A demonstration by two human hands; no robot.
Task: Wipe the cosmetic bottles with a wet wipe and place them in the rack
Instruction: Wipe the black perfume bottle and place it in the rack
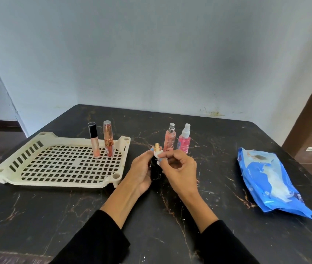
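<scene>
My left hand grips a small black bottle with a gold cap, held upright above the table's middle. My right hand pinches a white wet wipe against the bottle's neck. A cream perforated rack lies to the left. Two lip gloss tubes stand in its far right corner, one with a black cap and one with a clear pink cap. Just behind my hands stand a peach spray bottle and a pink spray bottle.
A blue pack of wet wipes lies on the right side of the black marble table. A pale wall stands close behind the table. Brown woodwork rises at the far right.
</scene>
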